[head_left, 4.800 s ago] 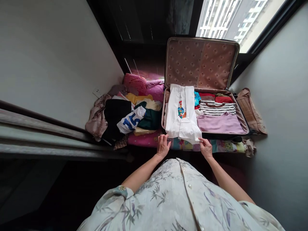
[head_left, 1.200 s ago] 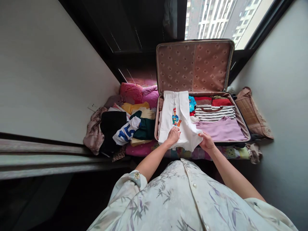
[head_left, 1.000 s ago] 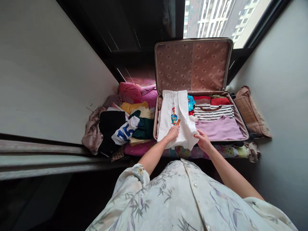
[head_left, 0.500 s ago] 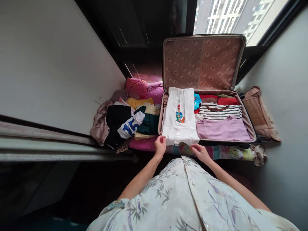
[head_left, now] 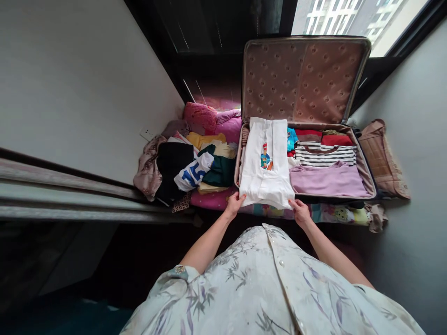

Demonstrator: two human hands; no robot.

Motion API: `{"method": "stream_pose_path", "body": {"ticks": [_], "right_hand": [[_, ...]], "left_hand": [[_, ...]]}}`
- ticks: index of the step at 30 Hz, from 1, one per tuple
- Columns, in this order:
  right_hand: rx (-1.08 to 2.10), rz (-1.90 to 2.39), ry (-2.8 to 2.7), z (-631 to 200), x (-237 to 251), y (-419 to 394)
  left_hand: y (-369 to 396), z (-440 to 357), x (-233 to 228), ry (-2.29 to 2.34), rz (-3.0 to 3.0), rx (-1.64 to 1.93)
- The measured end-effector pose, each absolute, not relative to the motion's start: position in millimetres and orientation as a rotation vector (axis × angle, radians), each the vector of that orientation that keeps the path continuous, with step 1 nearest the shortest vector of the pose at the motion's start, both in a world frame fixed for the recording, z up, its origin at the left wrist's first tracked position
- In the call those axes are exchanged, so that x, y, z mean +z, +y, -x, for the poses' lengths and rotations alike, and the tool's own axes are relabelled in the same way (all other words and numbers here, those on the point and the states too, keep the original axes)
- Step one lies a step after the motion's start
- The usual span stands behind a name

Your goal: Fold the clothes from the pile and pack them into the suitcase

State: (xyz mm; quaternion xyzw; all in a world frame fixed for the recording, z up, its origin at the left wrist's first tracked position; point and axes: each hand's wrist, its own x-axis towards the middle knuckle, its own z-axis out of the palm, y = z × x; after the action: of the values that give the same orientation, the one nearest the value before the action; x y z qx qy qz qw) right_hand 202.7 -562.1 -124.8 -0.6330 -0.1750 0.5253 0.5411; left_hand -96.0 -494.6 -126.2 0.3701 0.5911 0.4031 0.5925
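A white T-shirt point(head_left: 256, 160) with a colourful print lies lengthwise over the left part of an open suitcase point(head_left: 372, 186), its sides folded in. The near end hangs over the suitcase's front edge. My left hand point(head_left: 234, 204) pinches the near left corner of the shirt, and my right hand point(head_left: 301, 211) pinches the near right corner. To the right of the shirt, inside the suitcase, are a folded lilac garment point(head_left: 328, 180), a black-and-white striped top point(head_left: 326, 156) and red clothes point(head_left: 337, 139). A blue garment point(head_left: 292, 138) shows beside the shirt.
The suitcase lid point(head_left: 307, 79) stands upright against the window. Left of the suitcase is a heap of loose clothes, with a black garment point(head_left: 172, 163) and a dark green one point(head_left: 220, 171). A brown quilted item point(head_left: 382, 158) lies by the right wall. Curtains point(head_left: 70, 200) hang at left.
My right hand has moved outward to the shirt's near right corner and gripped it. The shirt's near edge is spread wider between both hands. The camera view has shifted slightly.
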Motion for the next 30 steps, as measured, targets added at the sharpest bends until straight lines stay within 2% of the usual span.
{"method": "stream_pose_path", "body": {"ticks": [5, 16, 20, 25, 30], "right_hand": [[1.282, 1.483, -0.509, -207.6, -105.4, -578.7], [1.247, 1.584, -0.739, -210.9, -40.6, -611.0], [1.330, 1.552, -0.747, -221.0, -26.6, -620.9], [1.524, 1.457, -1.058, -232.8, -9.0, -611.8], [1.178, 1.522, -1.525, -248.1, -4.0, -581.8]], "left_hand": [[-505.9, 105.8, -115.0, 1.352, -0.887, 0.910], [-534.8, 129.5, -45.2, 1.138, -0.910, 0.789], [-541.3, 137.2, -38.8, 1.071, -0.860, 0.674], [-534.3, 136.9, -29.7, 0.878, -1.165, 0.625], [-514.3, 129.9, -10.5, 1.021, -1.754, 0.738]]}}
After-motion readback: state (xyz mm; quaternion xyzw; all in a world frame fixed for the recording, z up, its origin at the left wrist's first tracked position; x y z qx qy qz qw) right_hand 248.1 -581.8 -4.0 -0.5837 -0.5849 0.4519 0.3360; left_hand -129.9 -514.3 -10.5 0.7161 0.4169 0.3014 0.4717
